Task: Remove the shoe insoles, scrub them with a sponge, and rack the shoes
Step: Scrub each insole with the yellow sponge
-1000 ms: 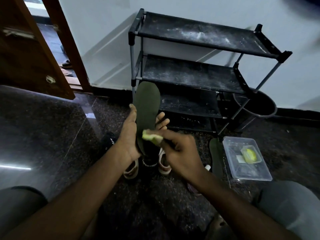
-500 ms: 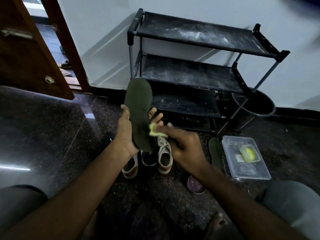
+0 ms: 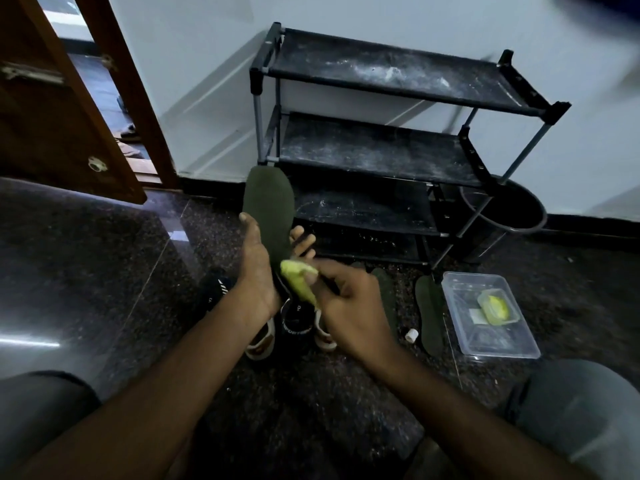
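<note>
Where the hands meet, centre frame: dark green insole [image 3: 270, 206] held upright
Left hand [image 3: 254, 271]: thumb and fingers clamped round insole's lower half
Right hand [image 3: 349, 313]: fingers pinching yellow-green sponge [image 3: 298, 277] against insole
Shoes [image 3: 294, 323]: on floor below hands

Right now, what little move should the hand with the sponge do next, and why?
Probably slide the sponge up along the insole. The right hand pinches the sponge at the insole's lower end, and the left hand holds the insole upright, so most of its surface lies above the sponge, waiting for a stroke.
</note>
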